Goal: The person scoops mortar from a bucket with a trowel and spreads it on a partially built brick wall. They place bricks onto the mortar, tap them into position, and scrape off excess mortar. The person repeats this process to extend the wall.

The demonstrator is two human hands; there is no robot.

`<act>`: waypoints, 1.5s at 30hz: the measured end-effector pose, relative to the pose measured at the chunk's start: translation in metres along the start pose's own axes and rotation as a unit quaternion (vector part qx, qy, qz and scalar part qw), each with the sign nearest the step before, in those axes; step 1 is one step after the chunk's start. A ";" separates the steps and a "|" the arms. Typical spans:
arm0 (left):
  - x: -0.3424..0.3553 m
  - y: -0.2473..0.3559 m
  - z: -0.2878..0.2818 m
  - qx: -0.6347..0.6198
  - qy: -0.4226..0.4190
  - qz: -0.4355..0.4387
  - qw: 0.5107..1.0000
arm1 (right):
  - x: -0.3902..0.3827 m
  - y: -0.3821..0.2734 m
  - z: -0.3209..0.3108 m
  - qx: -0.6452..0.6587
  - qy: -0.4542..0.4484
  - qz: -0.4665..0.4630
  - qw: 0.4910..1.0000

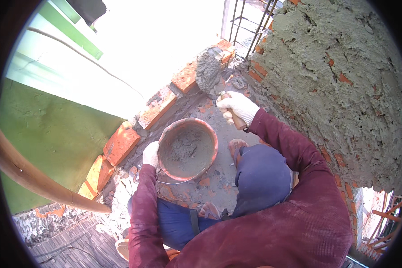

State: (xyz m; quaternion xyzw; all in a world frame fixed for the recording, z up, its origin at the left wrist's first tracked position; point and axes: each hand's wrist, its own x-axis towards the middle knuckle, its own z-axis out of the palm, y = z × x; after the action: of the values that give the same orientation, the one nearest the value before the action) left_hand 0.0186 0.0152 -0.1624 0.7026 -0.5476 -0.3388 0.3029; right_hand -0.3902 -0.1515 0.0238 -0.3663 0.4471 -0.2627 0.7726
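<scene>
My right hand (237, 106), in a white knit glove, is closed on a trowel's wooden handle (240, 121); a thick grey lump of mortar (207, 69) lies beyond it at the brick course, where the blade is hard to make out. My gloved left hand (151, 153) grips the left rim of a round bucket (212, 138) with wet grey mortar (187, 149) inside.
A low course of red bricks (120, 140) runs diagonally at left, beside a green wall (44, 147) and bamboo pole (53, 187). A rough mortar-covered brick wall (335, 89) rises at right, near upright rebar (250, 29). My sandalled feet rest on the rubble-strewn ledge (223, 192).
</scene>
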 end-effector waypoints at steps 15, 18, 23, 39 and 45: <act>-0.013 0.009 0.002 -0.082 0.028 -0.079 0.993 | 0.108 -0.016 -0.014 0.327 -0.092 -0.119 0.933; -0.016 0.021 -0.002 -0.043 0.050 -0.123 0.990 | 0.070 -0.017 -0.021 0.141 0.041 -0.093 0.985; 0.004 0.083 -0.003 0.131 0.069 -0.095 0.984 | 0.069 -0.029 -0.097 0.133 0.079 -0.026 0.988; 0.031 0.138 -0.036 0.005 0.130 -0.021 0.991 | 0.053 -0.088 -0.086 -0.039 0.116 0.046 0.991; 0.014 0.162 -0.059 0.021 0.094 -0.037 0.995 | 0.042 -0.090 -0.081 0.010 0.010 0.142 0.990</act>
State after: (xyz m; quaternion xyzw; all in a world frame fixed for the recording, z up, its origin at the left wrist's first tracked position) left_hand -0.0229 -0.0305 -0.0011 0.7572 -0.4972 -0.2705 0.3260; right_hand -0.4493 -0.2624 0.0488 -0.2883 0.4995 -0.1580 0.8015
